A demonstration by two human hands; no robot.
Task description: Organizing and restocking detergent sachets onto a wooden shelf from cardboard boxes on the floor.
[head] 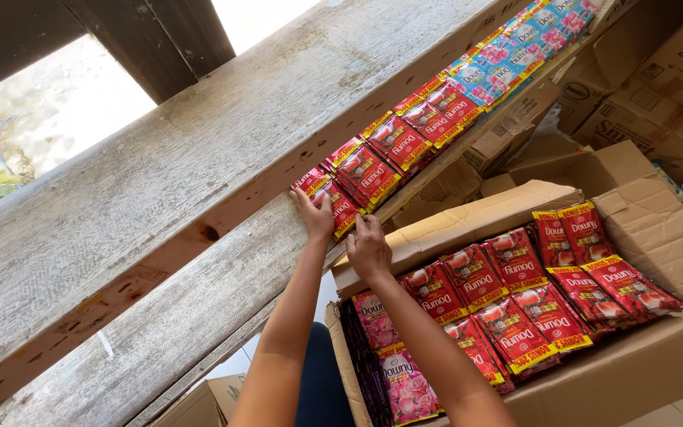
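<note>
My left hand (315, 213) lies flat against the end stack of red sachets (337, 204) standing on a weathered wooden shelf (199, 292). My right hand (368, 248) presses the same stack from its near side, fingers apart. A long row of red sachets (405, 138) runs along the shelf, turning into blue and pink sachets (507, 51) farther on. Below my arms sits an open cardboard box (618, 379) packed with red sachets (531, 300), pink ones (405, 379) and a dark purple stack (361, 356).
A wooden wall plank (160, 158) backs the shelf. More cardboard boxes (658, 87) are piled at the upper right, and another carton (199, 403) stands under the shelf. Bright daylight shows through a gap (49, 111) at the upper left.
</note>
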